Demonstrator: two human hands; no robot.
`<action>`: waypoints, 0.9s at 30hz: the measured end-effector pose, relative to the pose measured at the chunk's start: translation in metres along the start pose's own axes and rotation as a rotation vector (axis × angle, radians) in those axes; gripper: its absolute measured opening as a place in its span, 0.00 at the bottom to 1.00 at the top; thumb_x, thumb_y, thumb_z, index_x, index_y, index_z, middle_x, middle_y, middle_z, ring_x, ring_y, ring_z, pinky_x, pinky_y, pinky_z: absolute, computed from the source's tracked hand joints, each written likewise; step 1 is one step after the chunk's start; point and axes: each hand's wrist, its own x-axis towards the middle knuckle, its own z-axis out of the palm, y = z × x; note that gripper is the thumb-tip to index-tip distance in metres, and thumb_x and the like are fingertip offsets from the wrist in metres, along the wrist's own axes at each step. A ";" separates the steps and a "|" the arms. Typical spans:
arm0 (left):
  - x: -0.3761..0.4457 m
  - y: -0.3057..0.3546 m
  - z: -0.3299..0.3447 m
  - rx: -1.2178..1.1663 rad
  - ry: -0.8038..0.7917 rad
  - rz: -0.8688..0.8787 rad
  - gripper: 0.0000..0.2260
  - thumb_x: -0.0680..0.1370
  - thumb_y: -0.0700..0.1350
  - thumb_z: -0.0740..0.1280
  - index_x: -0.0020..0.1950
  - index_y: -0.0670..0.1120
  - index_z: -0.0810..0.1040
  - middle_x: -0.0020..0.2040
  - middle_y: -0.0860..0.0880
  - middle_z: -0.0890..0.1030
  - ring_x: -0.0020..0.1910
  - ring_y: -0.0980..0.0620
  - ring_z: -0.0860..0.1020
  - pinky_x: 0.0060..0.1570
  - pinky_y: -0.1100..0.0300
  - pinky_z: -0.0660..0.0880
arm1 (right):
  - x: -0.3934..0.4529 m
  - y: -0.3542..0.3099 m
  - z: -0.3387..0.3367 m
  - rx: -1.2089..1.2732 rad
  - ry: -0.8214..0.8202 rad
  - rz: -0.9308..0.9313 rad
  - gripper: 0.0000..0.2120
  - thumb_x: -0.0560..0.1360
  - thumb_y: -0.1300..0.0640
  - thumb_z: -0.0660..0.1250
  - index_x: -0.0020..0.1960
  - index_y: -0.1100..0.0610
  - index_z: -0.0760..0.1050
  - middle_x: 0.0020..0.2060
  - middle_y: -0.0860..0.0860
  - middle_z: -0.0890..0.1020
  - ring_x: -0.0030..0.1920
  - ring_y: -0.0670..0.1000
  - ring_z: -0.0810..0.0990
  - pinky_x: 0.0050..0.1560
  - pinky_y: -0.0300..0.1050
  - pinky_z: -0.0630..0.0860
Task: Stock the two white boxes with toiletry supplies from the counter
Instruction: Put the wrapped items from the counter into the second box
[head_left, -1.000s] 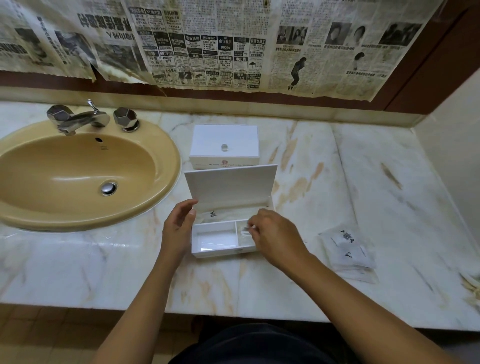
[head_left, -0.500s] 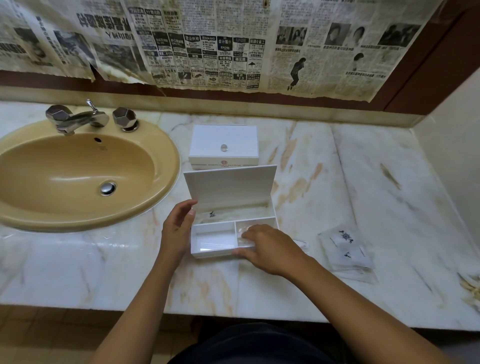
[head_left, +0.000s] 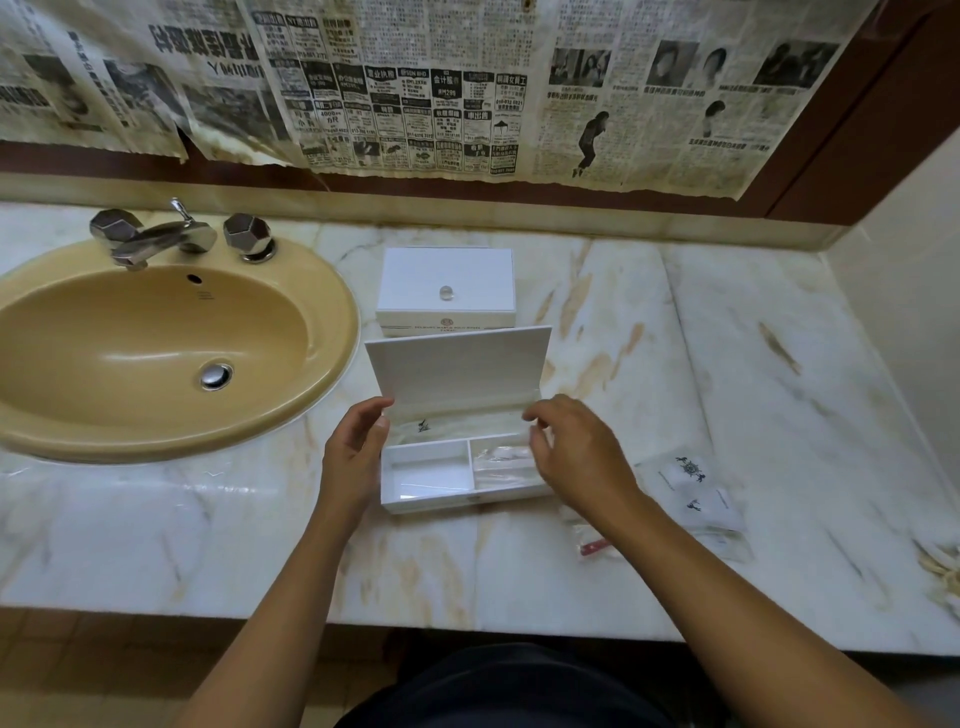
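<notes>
White closed box (head_left: 445, 291) with unreadable red-crested label behind open box (head_left: 457, 457).

Near white box (head_left: 457, 467) sits open on the marble counter (head_left: 675, 364), lid standing upright at its twelve o'clock edge. Inside: a long back compartment holding a clear sachet with a dark print, an empty front-left compartment, a clear packet in the front-right one. Closed white box (head_left: 445, 288), clear knob on its lid, lies just behind. Loose clear sachets (head_left: 696, 491) lie at three o'clock.
</notes>
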 end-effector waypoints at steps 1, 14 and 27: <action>0.000 0.000 0.000 0.000 0.002 0.002 0.10 0.82 0.39 0.61 0.60 0.47 0.78 0.55 0.55 0.79 0.53 0.69 0.76 0.53 0.77 0.69 | 0.002 0.005 -0.002 -0.018 0.033 0.028 0.11 0.75 0.65 0.63 0.54 0.59 0.79 0.49 0.54 0.80 0.50 0.55 0.78 0.51 0.47 0.73; 0.000 0.000 0.000 -0.003 0.001 -0.007 0.10 0.82 0.40 0.61 0.59 0.51 0.78 0.56 0.57 0.79 0.55 0.68 0.76 0.53 0.77 0.70 | -0.005 0.048 0.010 -0.330 -0.450 0.246 0.15 0.74 0.59 0.66 0.60 0.52 0.74 0.56 0.51 0.76 0.56 0.54 0.75 0.54 0.46 0.71; 0.001 -0.003 -0.002 -0.027 -0.009 -0.014 0.10 0.82 0.41 0.62 0.59 0.52 0.78 0.57 0.55 0.80 0.58 0.60 0.77 0.59 0.66 0.71 | 0.006 0.035 -0.006 -0.187 -0.042 0.211 0.11 0.78 0.61 0.59 0.54 0.55 0.79 0.50 0.49 0.82 0.48 0.52 0.79 0.41 0.41 0.68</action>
